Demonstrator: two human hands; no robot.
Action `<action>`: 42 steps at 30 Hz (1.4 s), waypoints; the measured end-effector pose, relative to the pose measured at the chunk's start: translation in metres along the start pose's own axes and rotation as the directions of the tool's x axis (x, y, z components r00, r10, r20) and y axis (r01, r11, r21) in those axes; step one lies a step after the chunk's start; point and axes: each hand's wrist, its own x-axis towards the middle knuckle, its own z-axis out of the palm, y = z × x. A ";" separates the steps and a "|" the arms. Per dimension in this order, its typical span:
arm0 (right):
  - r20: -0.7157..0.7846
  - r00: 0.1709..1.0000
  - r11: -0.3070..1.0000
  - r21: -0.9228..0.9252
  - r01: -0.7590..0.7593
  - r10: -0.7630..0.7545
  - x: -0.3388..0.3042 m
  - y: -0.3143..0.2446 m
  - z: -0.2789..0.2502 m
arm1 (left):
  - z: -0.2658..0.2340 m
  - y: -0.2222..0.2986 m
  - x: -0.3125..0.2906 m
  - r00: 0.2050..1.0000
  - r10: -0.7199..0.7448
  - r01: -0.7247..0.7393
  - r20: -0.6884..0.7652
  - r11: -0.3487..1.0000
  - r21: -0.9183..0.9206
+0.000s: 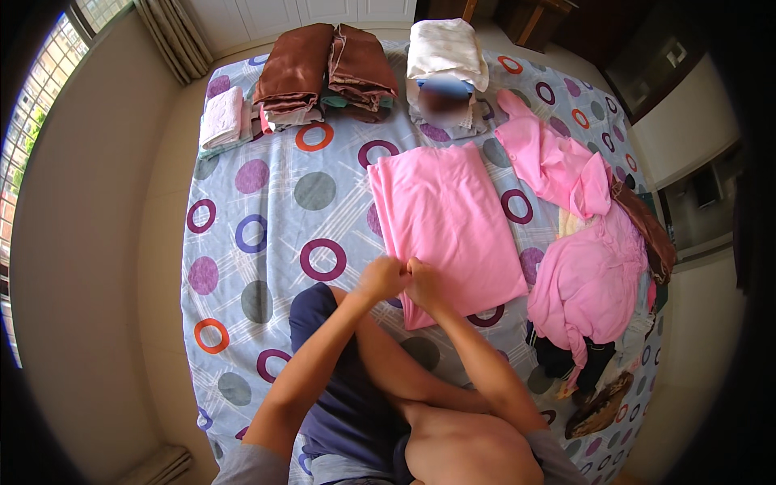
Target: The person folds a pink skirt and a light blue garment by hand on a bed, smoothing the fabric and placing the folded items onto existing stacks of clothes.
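Note:
A pink cloth (453,218), folded into a layered rectangle with a few soft wrinkles, lies flat on the bed in front of me. My left hand (383,278) is closed at its near left edge, with the fingertips bunched together. Right beside it, my right hand (423,284) pinches the same edge, and the two hands touch or almost touch. A corner of the cloth hangs below my right hand. The fingertips themselves are partly hidden behind the knuckles.
Folded brown fabric (295,65) stands in two stacks at the far side, beside small white towels (224,113) and a white folded pile (447,50). Crumpled pink clothing (586,279) and other loose garments heap at the right. My bent legs (339,404) rest on the patterned bedsheet (267,202).

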 end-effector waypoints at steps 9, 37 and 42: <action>0.056 0.988 0.988 0.047 -0.149 0.146 -0.003 -0.008 0.005 | -0.009 -0.109 0.142 0.787 -0.076 0.081 -0.612 0.997 -0.019; 0.088 0.991 0.995 -0.005 -0.098 0.098 -0.021 -0.029 0.007 | -0.030 -0.123 0.172 0.603 -0.252 0.083 -0.757 0.964 -0.254; 0.133 0.990 0.998 0.030 -0.048 0.044 -0.037 -0.022 0.003 | -0.035 -0.073 0.155 0.669 -0.257 0.200 -0.697 0.966 -0.163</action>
